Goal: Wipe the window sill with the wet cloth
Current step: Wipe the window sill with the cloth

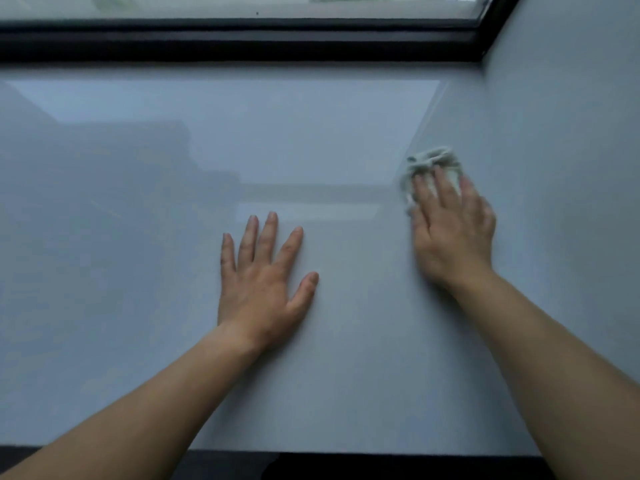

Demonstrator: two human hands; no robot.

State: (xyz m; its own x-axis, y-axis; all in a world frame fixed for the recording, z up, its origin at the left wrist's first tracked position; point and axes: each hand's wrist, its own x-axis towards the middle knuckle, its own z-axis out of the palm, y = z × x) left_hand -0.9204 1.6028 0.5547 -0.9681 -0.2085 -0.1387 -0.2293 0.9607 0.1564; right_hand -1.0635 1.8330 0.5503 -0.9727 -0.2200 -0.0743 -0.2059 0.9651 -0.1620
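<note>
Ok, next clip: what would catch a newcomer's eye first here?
The left hand lies flat, fingers spread, mid window sill. The right hand presses a crumpled pale cloth where the sill meets the side wall. A black window frame runs across the top.

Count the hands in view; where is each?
2. The left hand lies flat on the window sill near its middle; the right hand presses the cloth onto the sill further right. None appears hidden.

Our left hand (pixel 263 285) lies flat on the window sill (pixel 138 254) near its middle. To its right, our right hand (pixel 453 233) rests on the cloth (pixel 431 162), on the sill near the side wall (pixel 571 133); the window frame (pixel 242 43) runs behind.
</note>
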